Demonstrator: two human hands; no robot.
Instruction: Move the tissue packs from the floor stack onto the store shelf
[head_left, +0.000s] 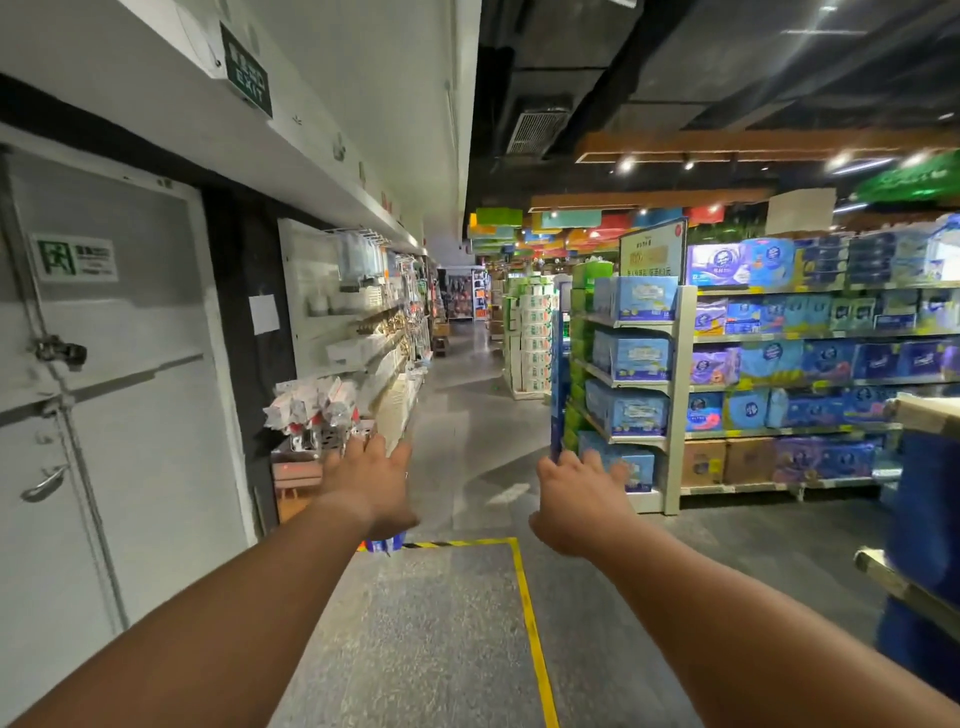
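Seemingly between loads, the person reaches forward with left hand (371, 480) and right hand (576, 501), fingers spread, both empty. Tissue packs (631, 358) already fill the shelf (680, 400) at right; the floor stack is out of view, so what remains cannot be judged.

Two bare arms show, from the elbows down to the hands. No sleeves cover them. No watch or band sits on either wrist. The left hand (371, 480) has no glove. The right hand (576, 504) has no glove either. The picture is a bit blurry, so small things like rings or nails cannot be made out.
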